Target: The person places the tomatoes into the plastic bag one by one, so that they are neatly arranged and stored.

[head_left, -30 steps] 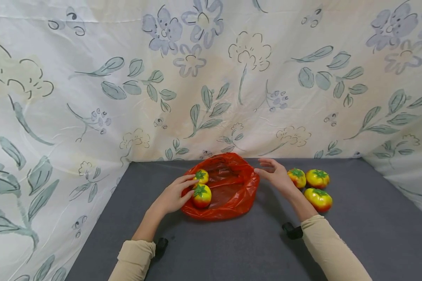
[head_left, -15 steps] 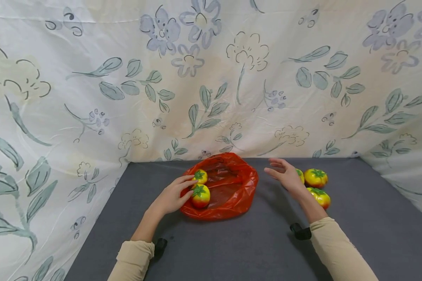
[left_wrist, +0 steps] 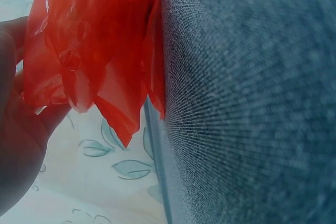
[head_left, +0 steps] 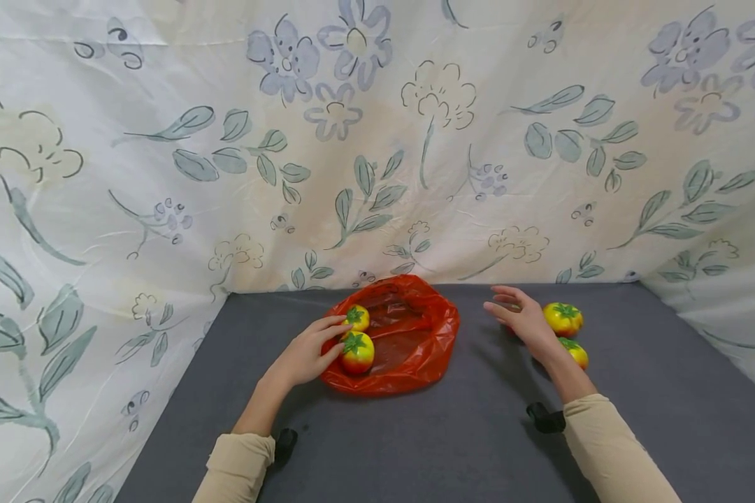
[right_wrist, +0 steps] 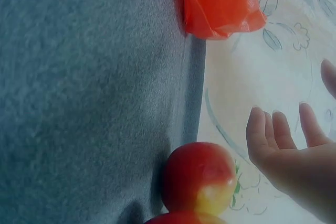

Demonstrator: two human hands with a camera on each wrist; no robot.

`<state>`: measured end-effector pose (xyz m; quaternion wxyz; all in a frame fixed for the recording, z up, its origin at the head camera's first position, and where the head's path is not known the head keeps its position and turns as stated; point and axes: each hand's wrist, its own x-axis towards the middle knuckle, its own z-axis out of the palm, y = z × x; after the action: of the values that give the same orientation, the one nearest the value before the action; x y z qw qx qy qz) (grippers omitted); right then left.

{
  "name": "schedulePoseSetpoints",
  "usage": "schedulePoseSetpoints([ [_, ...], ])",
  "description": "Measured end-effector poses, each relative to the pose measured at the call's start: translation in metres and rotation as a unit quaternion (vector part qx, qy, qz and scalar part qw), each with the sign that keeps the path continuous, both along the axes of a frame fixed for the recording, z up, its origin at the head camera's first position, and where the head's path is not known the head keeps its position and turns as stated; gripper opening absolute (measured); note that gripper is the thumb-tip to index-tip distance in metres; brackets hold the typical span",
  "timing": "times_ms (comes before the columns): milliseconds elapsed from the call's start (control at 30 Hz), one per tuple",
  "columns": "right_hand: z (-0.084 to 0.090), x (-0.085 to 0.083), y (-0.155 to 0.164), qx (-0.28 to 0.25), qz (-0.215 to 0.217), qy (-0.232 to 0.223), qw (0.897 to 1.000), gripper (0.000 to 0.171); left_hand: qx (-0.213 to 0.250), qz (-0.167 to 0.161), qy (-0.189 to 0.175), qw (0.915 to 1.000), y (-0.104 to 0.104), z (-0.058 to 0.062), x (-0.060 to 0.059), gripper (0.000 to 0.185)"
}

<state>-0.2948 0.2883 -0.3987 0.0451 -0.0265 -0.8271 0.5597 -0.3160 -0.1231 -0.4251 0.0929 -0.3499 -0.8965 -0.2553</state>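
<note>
**Left hand at the bag's rim, right hand spread over the loose tomatoes**

The left hand lies at the near-left rim of the red plastic bag, fingers stretched out along it; from the left wrist view the plastic seems to be caught against the palm, though whether it is pinched I cannot tell; two tomatoes sit inside the bag just past its fingertips, the nearer tomato touching or almost touching them, the farther tomato just beyond. The right hand hovers well to the right of the bag, fingers spread and straight, holding nothing; a hidden tomato shows below its palm in the right wrist view; a tomato lies just right of its knuckles, and another beside its wrist; all rest on the grey table.
</note>
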Motion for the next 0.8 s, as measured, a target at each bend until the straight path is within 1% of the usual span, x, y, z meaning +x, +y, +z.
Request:
schedulePoseSetpoints([
  [133,-0.002,0.000,0.005,-0.005,-0.009,-0.007,1.000,0.073,-0.001,0.004,-0.011,0.9999,0.001,0.001,0.001,0.042],
  [267,-0.003,0.002,0.008,0.000,-0.012,-0.006,1.000,0.079,-0.002,0.008,-0.017,0.9998,0.001,0.002,0.002,0.042],
  [533,-0.003,0.008,0.017,-0.003,-0.017,-0.008,1.000,0.076,-0.005,0.010,-0.021,0.9997,0.001,0.004,0.005,0.042],
  [633,-0.002,0.009,0.020,-0.001,-0.018,-0.010,1.000,0.077,-0.005,0.010,-0.020,0.9997,0.001,0.005,0.006,0.042],
  [800,-0.001,0.011,0.028,-0.025,-0.019,-0.015,0.999,0.077,-0.005,0.009,-0.018,0.9998,0.002,0.006,0.006,0.042],
])
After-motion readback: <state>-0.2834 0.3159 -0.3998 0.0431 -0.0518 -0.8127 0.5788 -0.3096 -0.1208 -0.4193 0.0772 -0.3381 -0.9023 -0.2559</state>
